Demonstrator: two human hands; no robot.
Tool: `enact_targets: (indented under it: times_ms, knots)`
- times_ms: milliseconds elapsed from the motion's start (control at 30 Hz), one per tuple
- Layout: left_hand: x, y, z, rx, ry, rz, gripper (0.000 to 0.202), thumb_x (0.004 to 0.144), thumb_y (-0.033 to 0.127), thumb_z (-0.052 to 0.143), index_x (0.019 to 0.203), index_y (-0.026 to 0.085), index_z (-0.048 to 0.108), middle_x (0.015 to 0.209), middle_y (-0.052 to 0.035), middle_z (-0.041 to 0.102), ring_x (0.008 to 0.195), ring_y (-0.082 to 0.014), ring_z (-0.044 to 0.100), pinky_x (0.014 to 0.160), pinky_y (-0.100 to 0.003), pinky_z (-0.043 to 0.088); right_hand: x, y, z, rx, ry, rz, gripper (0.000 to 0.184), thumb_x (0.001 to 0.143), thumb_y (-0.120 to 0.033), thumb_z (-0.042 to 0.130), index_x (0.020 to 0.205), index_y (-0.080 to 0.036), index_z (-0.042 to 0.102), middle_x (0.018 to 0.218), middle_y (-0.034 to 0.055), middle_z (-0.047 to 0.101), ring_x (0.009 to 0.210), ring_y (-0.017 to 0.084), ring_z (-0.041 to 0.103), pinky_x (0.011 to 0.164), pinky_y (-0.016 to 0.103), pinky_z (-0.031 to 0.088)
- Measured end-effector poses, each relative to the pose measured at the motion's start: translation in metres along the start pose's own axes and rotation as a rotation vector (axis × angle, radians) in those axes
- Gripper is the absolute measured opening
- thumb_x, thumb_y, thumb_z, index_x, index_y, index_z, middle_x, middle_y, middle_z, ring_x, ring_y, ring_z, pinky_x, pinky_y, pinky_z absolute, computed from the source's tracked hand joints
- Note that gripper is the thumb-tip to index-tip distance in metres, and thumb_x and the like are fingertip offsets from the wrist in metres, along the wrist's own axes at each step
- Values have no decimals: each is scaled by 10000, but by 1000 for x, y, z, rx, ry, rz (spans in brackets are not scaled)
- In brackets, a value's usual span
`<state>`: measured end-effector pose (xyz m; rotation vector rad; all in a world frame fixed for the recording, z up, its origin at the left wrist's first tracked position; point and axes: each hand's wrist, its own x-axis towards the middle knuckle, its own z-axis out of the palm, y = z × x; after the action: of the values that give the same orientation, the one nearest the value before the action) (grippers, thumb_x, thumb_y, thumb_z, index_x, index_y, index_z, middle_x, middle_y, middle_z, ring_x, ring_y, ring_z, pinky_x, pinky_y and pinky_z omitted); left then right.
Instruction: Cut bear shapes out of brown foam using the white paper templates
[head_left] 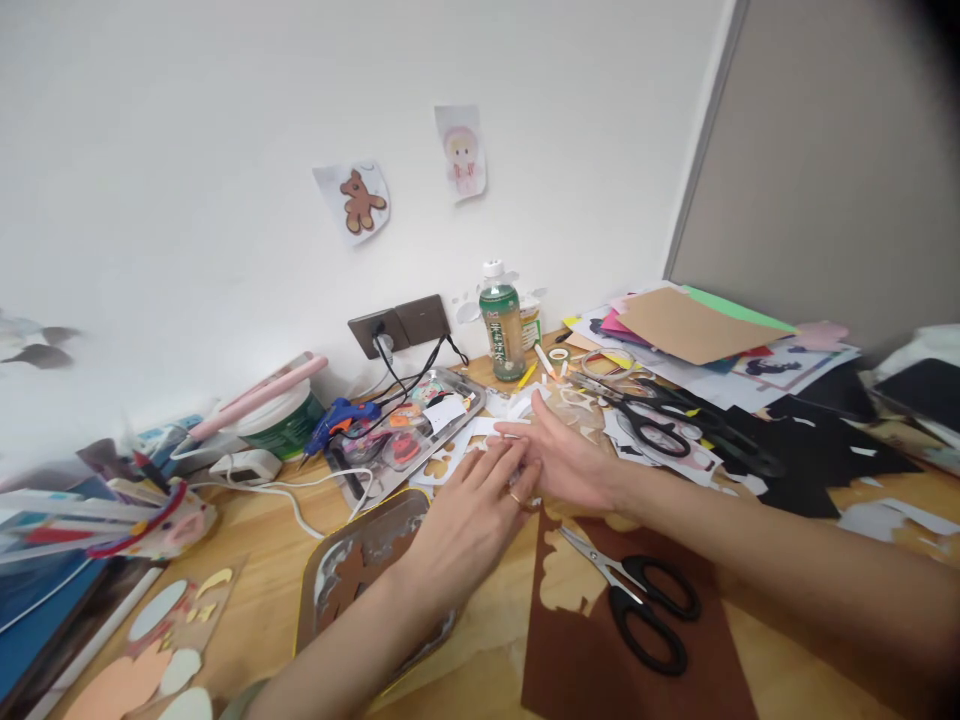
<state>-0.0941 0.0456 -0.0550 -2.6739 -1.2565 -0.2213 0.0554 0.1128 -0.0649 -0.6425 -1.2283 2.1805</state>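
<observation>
My left hand and my right hand meet above the middle of the desk, touching each other. Fingers of the left lie stretched over those of the right, and one finger wears a ring. The right thumb points up, while part of that hand's fingers is hidden. I see nothing held in either. Below the right forearm, black-handled scissors rest on a brown paper sheet with a cut-out edge. Under the left wrist is a yellow-rimmed tray with brown cut pieces in it.
A green-labelled bottle stands by the wall. Coloured paper and black scraps lie right. A blue glue gun, its cables and a clear plastic case are behind the tray. A pen holder stands left.
</observation>
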Motion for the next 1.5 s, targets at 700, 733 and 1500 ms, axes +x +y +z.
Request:
enact_targets:
  times_ms: [700, 733, 1500]
  knots:
    - [-22, -55, -13, -291, -35, -227, 363, 865, 113, 426, 1177, 240, 562, 1043, -39, 624, 885, -134, 608, 794, -251, 473, -17, 37, 49, -1162, -47, -111, 203, 854, -274, 508, 956, -169, 650, 762, 53, 680, 688, 186, 607, 689, 341, 444]
    - [-23, -57, -12, -280, -35, -254, 388, 865, 105, 422, 1224, 223, 514, 994, -34, 648, 869, -135, 613, 789, -256, 476, -12, 41, 53, -1193, -23, -94, 238, 873, -315, 498, 1010, -163, 620, 800, 54, 670, 702, 183, 608, 695, 353, 458]
    - [-79, -11, -36, -502, -277, -295, 336, 762, 226, 617, 1095, 182, 611, 1170, -73, 599, 1053, -183, 549, 902, -282, 431, -69, 20, 22, -1210, 61, 103, 226, 749, -229, 593, 969, -203, 639, 628, -14, 565, 549, 153, 551, 483, 241, 388]
